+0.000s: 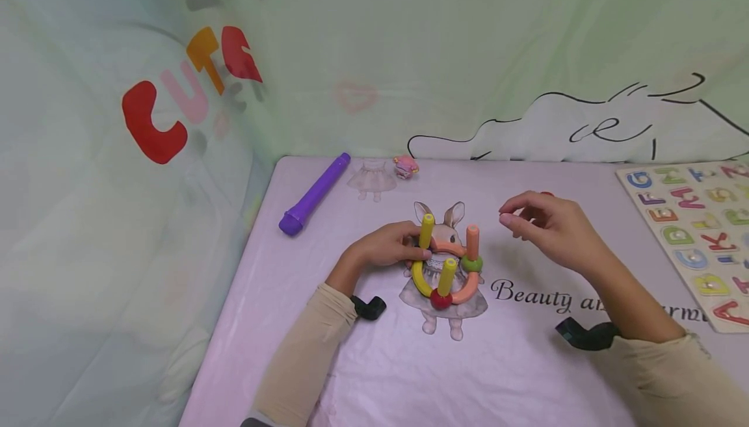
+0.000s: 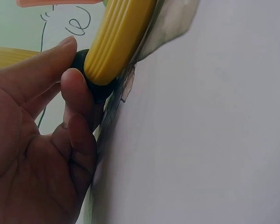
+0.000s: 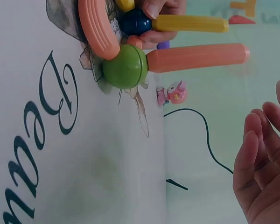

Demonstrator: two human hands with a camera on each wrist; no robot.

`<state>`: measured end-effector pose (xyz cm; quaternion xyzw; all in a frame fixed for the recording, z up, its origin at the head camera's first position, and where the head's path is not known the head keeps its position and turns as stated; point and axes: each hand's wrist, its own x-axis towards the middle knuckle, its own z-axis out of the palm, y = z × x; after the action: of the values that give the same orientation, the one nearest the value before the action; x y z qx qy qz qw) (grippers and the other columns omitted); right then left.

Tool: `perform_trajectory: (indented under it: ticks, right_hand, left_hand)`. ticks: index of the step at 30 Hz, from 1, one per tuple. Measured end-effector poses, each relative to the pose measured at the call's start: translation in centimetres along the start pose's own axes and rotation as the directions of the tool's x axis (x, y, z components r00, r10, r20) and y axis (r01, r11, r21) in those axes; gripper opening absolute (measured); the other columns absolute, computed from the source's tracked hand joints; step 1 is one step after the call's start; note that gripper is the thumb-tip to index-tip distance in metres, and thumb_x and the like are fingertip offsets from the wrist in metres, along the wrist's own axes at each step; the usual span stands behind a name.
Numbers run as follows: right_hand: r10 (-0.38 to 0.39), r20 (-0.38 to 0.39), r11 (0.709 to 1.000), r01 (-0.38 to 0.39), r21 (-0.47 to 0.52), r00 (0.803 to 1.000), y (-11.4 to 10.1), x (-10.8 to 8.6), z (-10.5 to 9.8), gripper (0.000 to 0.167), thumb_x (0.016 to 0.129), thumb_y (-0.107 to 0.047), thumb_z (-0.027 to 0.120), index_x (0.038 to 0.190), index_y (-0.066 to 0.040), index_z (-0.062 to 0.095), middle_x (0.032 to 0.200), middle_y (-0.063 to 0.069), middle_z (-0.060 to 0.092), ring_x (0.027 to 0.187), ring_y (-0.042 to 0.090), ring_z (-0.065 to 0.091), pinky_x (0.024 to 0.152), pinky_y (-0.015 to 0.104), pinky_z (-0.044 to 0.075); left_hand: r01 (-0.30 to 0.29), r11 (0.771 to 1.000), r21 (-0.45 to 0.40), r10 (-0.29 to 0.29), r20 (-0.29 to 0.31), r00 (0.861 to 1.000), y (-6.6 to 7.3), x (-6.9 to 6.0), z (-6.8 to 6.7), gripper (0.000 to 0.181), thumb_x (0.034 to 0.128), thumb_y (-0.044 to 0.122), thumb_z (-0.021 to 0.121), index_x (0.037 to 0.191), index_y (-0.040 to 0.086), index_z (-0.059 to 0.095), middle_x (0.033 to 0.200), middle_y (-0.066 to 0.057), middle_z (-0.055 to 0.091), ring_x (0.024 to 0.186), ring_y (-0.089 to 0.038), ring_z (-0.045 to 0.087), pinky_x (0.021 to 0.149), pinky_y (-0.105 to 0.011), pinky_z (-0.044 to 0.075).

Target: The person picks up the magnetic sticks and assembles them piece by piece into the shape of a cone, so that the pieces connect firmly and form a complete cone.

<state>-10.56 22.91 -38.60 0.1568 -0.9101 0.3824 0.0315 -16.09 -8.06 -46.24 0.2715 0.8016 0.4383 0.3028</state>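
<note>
A ring-shaped construction toy lies on the table, made of curved yellow rods and orange rods joined by coloured balls. Upright sticks rise from the red ball, the green ball and the dark blue ball. My left hand pinches the dark blue ball at the ring's left side, thumb and fingers around it. To the right of the ring, my right hand hovers above the table with fingers loosely bent. Nothing shows between its fingers in the right wrist view.
A purple toy microphone lies at the back left. Near the back edge sits a small pink figure. An alphabet puzzle board lies on the right. Something red peeks out behind my right hand.
</note>
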Motion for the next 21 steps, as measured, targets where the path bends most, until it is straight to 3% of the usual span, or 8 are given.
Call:
perform_trajectory:
  ticks: [8, 21]
  right_hand:
    - [0.123, -0.011, 0.992, -0.124, -0.02, 0.992, 0.6, 0.1, -0.4, 0.023, 0.098, -0.031, 0.07, 0.116, -0.017, 0.069, 0.087, 0.004, 0.068, 0.072, 0.016, 0.061, 0.059, 0.026, 0.047]
    - [0.205, -0.003, 0.978, -0.205, -0.032, 0.979, 2.4, 0.2, -0.6, 0.032, 0.098, -0.039, 0.068, 0.122, -0.018, 0.067, 0.092, 0.011, 0.07, 0.073, 0.018, 0.062, 0.06, 0.028, 0.046]
  left_hand:
    - [-0.007, 1.0, -0.011, 0.007, -0.002, 1.0, 0.0, 0.0, 0.0, 0.021, 0.0977, 0.026, 0.071, 0.116, 0.015, 0.07, 0.1, 0.0, 0.065, 0.073, -0.008, 0.061, 0.073, -0.023, 0.051]
    - [0.0, 1.0, -0.016, 0.0, -0.003, 1.0, 0.1, 0.0, -0.1, 0.021, 0.097, 0.028, 0.071, 0.115, 0.017, 0.071, 0.1, 0.0, 0.065, 0.074, -0.01, 0.061, 0.074, -0.023, 0.051]
